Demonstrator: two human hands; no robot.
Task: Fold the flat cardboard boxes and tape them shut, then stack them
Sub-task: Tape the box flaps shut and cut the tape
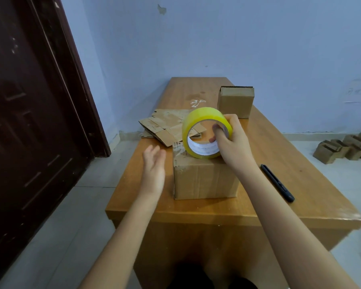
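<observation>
Two bare forearms are reaching up from the bottom of the frame over a wooden table (pixel 279 155). One folded box (pixel 204 178) is sitting at centre frame, clear tape showing across its top left corner. One yellow tape roll (pixel 205 132) is standing on edge on that box; the right hand (pixel 231 142) is gripping it, thumb hooked through the core and fingers curled over the rim. The left hand (pixel 154 165) is hovering just left of the box with fingers straight and loosely spread, holding nothing and not touching the box. One second box (pixel 236 102) is standing upper right of centre, top open. Several flat boxes (pixel 167 126) are lying in a loose pile behind the tape. One black cutter (pixel 277 182) is lying right of centre. Print on the roll's core is too small to read.
</observation>
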